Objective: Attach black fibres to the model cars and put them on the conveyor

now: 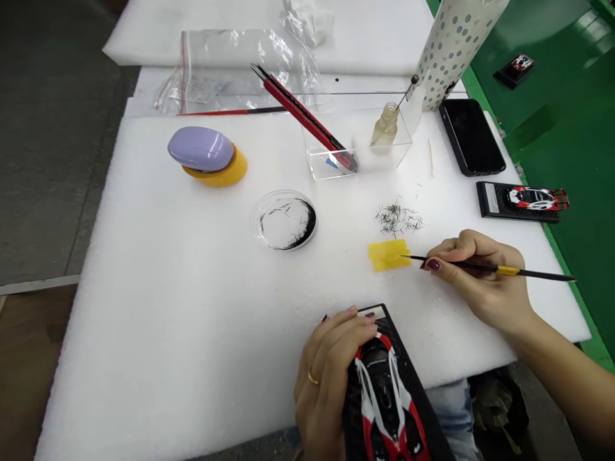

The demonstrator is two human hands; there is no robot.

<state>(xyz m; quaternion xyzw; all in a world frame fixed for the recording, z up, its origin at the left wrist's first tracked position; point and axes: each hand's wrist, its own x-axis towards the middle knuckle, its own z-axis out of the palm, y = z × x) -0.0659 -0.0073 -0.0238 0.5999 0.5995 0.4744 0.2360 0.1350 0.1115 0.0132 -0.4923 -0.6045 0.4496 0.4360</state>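
My right hand [480,275] pinches a thin black brush [480,265] with a yellow band. The brush's fine tip touches a yellow tape piece [387,256] lying on the white foam surface. At the near edge, my left hand [329,378] is wrapped over the side and end of a black display base, gripping it. On that base is a red, white and black model car [391,397], partly cut off by the frame. Small black slivers [398,219] lie scattered just beyond the tape. More slivers lie in a round clear dish [287,221].
A clear tray [319,168] holds a small glass bottle [385,125] and red-black tweezers [307,118]. A purple-and-yellow object [206,153] stands left. A phone [472,136] and another model car [535,198] sit right. Behind are a plastic bag [230,64] and a dotted cylinder [454,45].
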